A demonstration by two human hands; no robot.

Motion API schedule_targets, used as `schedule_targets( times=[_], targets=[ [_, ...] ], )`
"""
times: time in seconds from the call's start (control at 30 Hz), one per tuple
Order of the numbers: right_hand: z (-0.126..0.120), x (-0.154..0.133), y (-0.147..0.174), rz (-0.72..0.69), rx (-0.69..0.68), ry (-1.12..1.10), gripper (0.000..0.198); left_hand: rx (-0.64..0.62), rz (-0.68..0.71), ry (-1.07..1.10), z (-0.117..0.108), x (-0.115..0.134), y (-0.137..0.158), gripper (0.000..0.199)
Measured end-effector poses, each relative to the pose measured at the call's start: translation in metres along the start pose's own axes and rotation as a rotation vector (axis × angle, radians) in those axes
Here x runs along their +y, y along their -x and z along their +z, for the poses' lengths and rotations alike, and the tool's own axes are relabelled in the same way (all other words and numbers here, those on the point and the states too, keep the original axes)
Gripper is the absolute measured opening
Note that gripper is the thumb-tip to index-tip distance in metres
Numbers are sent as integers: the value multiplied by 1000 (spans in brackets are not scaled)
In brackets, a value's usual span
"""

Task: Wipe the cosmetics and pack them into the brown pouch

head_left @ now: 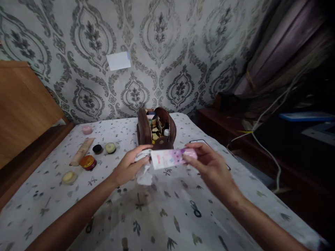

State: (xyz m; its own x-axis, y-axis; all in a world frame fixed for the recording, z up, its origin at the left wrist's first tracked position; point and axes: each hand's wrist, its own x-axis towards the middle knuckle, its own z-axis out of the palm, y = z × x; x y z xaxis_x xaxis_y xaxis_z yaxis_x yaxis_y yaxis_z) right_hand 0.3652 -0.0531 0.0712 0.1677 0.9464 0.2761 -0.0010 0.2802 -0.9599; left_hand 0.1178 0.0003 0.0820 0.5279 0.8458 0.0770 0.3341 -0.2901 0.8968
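My right hand (pixel 209 164) grips the pink cap end of a white and pink squeeze tube (pixel 166 158), held level above the bed. A crumpled white tissue (pixel 143 174) is pinched in my left hand (pixel 131 165), touching the tube's flat left end. Just behind the tube stands a brown cosmetic bag (pixel 143 129), its top unzipped, with several small bottles and jars inside. Behind my right hand lies a phone-like flat object (pixel 200 141), partly covered by the hand.
Left on the patterned sheet (pixel 157 216) are a beige tube (pixel 82 151), an orange-lidded jar (pixel 88 162), a black-lidded jar (pixel 97 149), two pale yellow jars (pixel 110 148) and a pink jar (pixel 87 130). A wooden headboard (pixel 26 101) stands left; white cables (pixel 272 157) hang right.
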Motion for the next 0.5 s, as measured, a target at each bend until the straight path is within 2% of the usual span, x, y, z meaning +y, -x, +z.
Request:
schedule_targets(
  times=[0.1, 0.17, 0.23, 0.37, 0.5],
  targets=[
    [-21, -27, -26, -118, 164, 28, 44, -17, 56, -133, 10, 3, -24, 62],
    [-26, -40, -43, -187, 209, 68, 44, -104, 52, -216, 15, 4, -31, 67],
    [-24, -48, -60, -282, 216, 131, 42, -142, 66, -287, 18, 4, -33, 62],
    [-15, -45, -91, -457, 79, 231, 30, -121, 181, -393, 18, -4, -27, 48],
    [-11, -30, -117, -549, -154, 347, 27, -120, 299, -483, 20, -18, -23, 64]
  ],
)
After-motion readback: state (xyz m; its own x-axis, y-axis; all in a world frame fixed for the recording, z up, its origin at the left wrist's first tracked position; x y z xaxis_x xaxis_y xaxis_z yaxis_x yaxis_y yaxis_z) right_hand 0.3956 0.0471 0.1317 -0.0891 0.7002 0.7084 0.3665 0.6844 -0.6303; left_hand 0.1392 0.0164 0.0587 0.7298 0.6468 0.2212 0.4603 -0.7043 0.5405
